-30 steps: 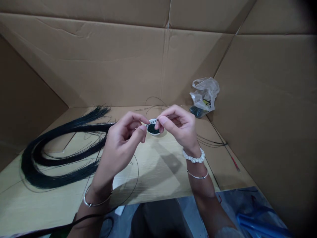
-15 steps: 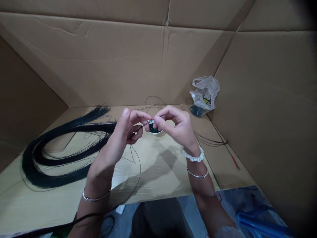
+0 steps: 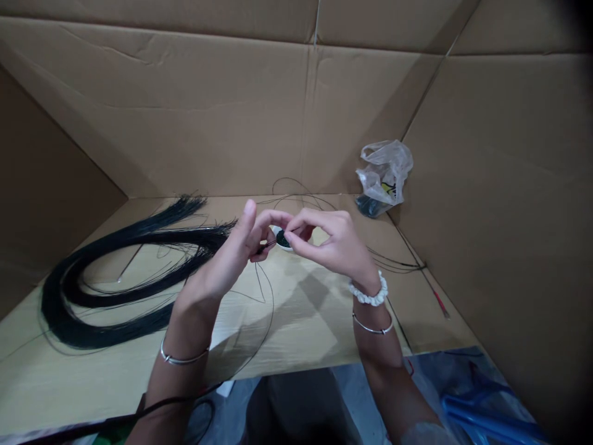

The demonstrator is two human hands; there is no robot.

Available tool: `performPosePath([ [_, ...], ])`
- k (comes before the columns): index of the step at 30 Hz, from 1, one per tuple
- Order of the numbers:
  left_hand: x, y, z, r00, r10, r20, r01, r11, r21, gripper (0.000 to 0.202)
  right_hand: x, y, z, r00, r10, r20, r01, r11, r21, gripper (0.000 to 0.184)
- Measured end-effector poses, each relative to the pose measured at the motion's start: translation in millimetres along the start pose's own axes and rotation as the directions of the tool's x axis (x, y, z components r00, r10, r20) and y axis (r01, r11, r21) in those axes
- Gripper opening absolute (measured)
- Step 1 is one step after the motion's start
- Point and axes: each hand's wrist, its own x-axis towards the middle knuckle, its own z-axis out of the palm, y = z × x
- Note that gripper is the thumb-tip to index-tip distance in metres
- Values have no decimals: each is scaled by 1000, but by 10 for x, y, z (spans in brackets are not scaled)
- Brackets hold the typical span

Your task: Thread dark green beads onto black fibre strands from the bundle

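**Both hands are holding thin strands by the white bowl**

Just in front of the white bowl, partly hiding it, the left hand and the right hand are meeting fingertip to fingertip. The left fingers are curling closed around thin dark strands, while the left thumb is pointing up, free of them. The right thumb and index finger are pinching the strands almost shut; the exact grip point is hiding between them. Dark green, small-grained contents are filling the bowl.

Left of the bowl, a thick bundle of dark strands is curving across the counter. Right of the bowl and farther back, a clear plastic bag is slumping near the cardboard wall. Right of the bowl and nearer the person, a red-ended rod is lying beside that wall.
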Motion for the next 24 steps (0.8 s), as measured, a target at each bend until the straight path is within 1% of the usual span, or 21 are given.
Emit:
performPosePath([
  [3,9,-55,12,998,-48,51,51,997,-54,57,8,4,28,1000,23,18,-23,1000,7,10],
  [7,17,-72,38,999,-49,-23,48,997,-53,32,27,15,24,999,50,-11,-49,997,52,11],
  [10,37,-74,47,999,-33,-14,32,994,-107,23,40,41,8,997,62,-37,-59,996,72,15],
  [13,78,-106,34,1000,-5,8,7,973,-230,25,48,87,-9,995,78,-64,-72,993,89,14],
  [15,114,-136,21,1000,7,27,2,948,-318,31,51,121,-20,992,98,-85,-89,990,109,13],
  [17,147,-157,17,999,-1,50,20,929,-370,39,53,145,-24,988,117,-97,-103,986,130,13],
  [20,179,-160,36,999,-12,31,23,920,-392,44,57,148,-7,989,122,-89,-110,985,130,14],
  [24,192,-147,64,1000,-19,-23,9,925,-379,46,67,118,44,995,94,-36,-91,992,82,14],
])
